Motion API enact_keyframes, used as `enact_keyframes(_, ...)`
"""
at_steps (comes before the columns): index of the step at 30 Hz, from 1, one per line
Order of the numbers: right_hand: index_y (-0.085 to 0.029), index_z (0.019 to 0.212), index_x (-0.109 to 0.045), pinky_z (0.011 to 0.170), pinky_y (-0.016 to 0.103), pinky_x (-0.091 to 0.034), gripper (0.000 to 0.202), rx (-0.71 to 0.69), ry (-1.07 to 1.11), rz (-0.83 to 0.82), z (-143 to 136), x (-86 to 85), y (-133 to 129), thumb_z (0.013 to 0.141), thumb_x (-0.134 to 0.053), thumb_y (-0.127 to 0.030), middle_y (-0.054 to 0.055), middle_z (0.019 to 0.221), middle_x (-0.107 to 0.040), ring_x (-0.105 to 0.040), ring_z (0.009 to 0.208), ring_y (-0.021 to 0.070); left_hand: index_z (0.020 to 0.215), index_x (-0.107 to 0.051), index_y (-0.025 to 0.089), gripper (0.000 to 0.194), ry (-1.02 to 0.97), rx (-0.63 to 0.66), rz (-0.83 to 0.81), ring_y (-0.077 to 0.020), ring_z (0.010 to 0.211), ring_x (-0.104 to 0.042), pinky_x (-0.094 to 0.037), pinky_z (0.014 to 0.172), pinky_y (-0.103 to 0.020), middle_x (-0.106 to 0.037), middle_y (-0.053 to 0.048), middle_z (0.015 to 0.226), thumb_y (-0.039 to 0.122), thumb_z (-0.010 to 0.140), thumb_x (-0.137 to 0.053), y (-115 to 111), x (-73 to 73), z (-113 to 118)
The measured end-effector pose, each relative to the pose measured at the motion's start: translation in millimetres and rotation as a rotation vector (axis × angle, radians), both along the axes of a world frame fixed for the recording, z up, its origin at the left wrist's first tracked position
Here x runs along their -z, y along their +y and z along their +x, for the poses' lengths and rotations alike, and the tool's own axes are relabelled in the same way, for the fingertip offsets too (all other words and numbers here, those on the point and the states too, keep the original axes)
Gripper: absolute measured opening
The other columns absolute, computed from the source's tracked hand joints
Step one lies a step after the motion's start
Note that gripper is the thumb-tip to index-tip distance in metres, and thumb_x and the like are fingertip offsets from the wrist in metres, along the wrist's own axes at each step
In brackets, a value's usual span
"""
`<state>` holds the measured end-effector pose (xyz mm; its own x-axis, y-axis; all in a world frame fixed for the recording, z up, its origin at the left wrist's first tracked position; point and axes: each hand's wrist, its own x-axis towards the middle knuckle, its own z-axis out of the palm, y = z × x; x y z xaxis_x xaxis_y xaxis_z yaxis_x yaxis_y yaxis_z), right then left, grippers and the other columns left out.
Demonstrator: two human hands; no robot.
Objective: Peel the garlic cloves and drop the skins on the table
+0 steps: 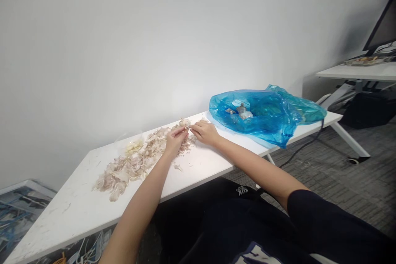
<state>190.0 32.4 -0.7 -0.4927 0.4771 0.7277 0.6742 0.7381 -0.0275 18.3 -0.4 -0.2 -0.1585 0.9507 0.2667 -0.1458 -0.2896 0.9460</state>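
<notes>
Over a heap of papery garlic skins [133,165], both hands meet in a pinch. My left hand [175,140] is closed on a garlic clove, mostly covered by the fingers. Its fingertips almost touch those of my right hand [206,133], which is closed too, with a small shiny bit showing at the tips that is too tiny to name. Just behind the fingers lies a pale garlic bulb [185,122]. Peeled garlic cloves [134,147] sit in a clear plastic bag or container at the heap's back left side.
An opened blue plastic bag [256,121] with some pale pieces inside lies on the right part of the white table [77,189]. A wall runs along the table's back edge. Further right stands another desk [365,71] with a monitor [382,27]; a black cable [305,152] hangs below.
</notes>
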Motion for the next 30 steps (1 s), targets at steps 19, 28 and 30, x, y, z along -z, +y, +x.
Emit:
enact_keyframes(19,-0.018,0.092,-0.066,0.071,0.024,-0.034,0.027,-0.140,-0.034,0.057,7,-0.3,10,0.094,-0.039,-0.017,0.005,0.083,-0.067,-0.053,0.080,0.0147,0.090,-0.075,0.014,0.044,0.023,0.000,-0.023,-0.0170,0.081,-0.068,-0.055,0.087,-0.038,-0.072,-0.008,0.092,0.033,0.052,-0.087,1,-0.2,-1)
enact_keyframes(28,-0.019,0.093,-0.065,0.071,0.024,-0.034,0.027,-0.142,-0.041,0.064,8,1.1,13,0.094,-0.038,-0.016,0.005,0.084,-0.066,-0.054,0.080,0.0146,0.084,-0.075,0.013,0.038,-0.017,-0.004,-0.059,-0.0172,0.081,-0.069,-0.055,0.088,-0.037,-0.072,-0.008,0.090,0.027,0.050,-0.088,-3,-5.1,3)
enact_keyframes(30,-0.019,0.093,-0.065,0.070,0.024,-0.034,0.026,-0.135,-0.043,0.060,8,1.6,13,0.093,-0.039,-0.016,0.005,0.084,-0.066,-0.054,0.081,0.0145,0.084,-0.075,0.013,0.038,-0.024,0.002,-0.067,-0.0168,0.082,-0.068,-0.055,0.087,-0.036,-0.071,-0.007,0.089,0.027,0.051,-0.087,-2,-5.5,4)
